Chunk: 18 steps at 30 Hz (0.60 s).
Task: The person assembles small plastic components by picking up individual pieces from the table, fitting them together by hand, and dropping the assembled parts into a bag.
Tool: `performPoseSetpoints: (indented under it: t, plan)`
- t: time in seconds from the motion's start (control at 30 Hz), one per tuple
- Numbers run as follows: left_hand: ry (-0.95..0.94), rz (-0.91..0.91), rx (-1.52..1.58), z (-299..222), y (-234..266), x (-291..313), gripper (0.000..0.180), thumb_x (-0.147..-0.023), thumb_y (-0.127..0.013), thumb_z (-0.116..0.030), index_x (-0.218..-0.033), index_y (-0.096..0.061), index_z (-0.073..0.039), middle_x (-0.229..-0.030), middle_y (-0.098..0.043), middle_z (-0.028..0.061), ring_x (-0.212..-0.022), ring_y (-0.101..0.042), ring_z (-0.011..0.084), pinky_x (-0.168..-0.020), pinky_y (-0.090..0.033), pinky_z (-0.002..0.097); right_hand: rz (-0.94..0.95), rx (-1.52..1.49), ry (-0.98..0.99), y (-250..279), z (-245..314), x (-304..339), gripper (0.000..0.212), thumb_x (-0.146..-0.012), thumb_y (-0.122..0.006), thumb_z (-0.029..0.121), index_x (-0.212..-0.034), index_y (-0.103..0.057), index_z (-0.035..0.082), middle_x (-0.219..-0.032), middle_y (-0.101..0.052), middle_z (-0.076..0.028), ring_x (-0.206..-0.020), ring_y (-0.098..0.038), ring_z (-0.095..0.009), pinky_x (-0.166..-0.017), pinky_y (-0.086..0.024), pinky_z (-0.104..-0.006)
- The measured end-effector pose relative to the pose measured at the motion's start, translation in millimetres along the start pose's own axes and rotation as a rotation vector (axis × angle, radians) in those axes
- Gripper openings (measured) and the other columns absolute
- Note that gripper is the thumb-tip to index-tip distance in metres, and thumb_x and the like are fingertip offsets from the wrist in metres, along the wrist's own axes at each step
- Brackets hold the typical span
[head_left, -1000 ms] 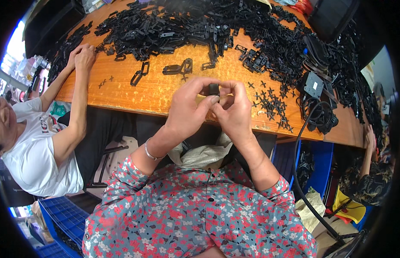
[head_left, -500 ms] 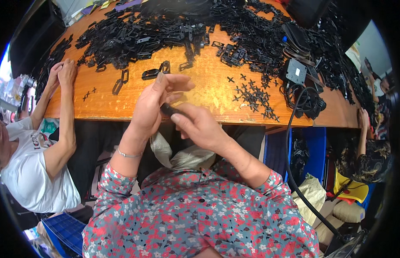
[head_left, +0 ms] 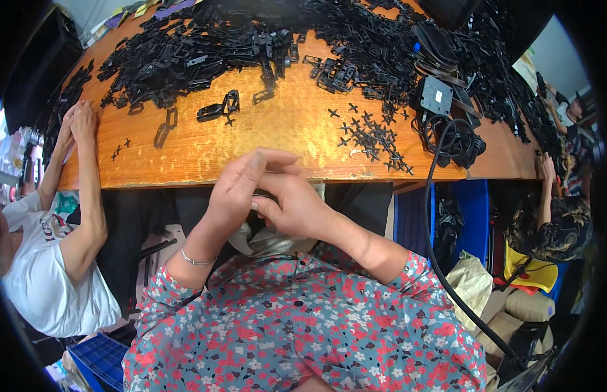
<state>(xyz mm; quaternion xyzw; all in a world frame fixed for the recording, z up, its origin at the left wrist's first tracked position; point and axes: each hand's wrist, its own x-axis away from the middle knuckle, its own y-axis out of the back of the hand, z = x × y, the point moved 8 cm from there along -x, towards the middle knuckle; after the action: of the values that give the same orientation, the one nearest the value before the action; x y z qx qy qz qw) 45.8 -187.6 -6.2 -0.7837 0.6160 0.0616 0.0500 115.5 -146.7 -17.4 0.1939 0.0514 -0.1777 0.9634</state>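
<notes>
My left hand and my right hand are pressed together just below the near edge of the orange wooden table. A small black plastic part shows as a dark sliver between the two palms; most of it is hidden. My left wrist wears a thin silver bracelet. On the table ahead lie a few loose black clips and a scatter of small black cross-shaped pieces.
A big heap of black plastic parts covers the far half of the table. A black box with a coiled cable sits at the right. A person in a white shirt sits to my left, hands on the table; another person is at the right.
My hands have dropped from above the tabletop to below its near edge and closed against each other around the small black part. The view has tilted down.
</notes>
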Motion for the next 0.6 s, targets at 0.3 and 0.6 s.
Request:
performPoseSetpoints:
  t: [0.3, 0.6]
  plan:
    - [-0.009, -0.508, 0.143, 17, 65, 9, 0.034, -0.11, -0.047, -0.026, -0.109, -0.066, 0.002, -0.088, -0.066, 0.0054, -0.076, -0.06, 0.0098, -0.069, -0.049, 0.0243, 0.169, -0.322, -0.14, -17, 7, -5, 0.024, -0.096, -0.067, 0.018, -0.103, -0.062, -0.005, -0.074, -0.068, -0.015, -0.061, -0.07, -0.021, -0.059, -0.055, -0.0357]
    - [-0.033, -0.419, 0.058, 19, 41, 36, 0.029, -0.11, -0.047, -0.021, -0.109, -0.066, 0.002, -0.076, -0.061, 0.0021, -0.068, -0.054, 0.006, -0.062, -0.044, 0.0204, 0.247, -0.247, -0.19, -25, -6, 15, 0.032, -0.101, -0.059, 0.01, -0.13, -0.059, -0.004, -0.069, -0.065, -0.006, -0.054, -0.064, -0.015, -0.054, -0.051, -0.0297]
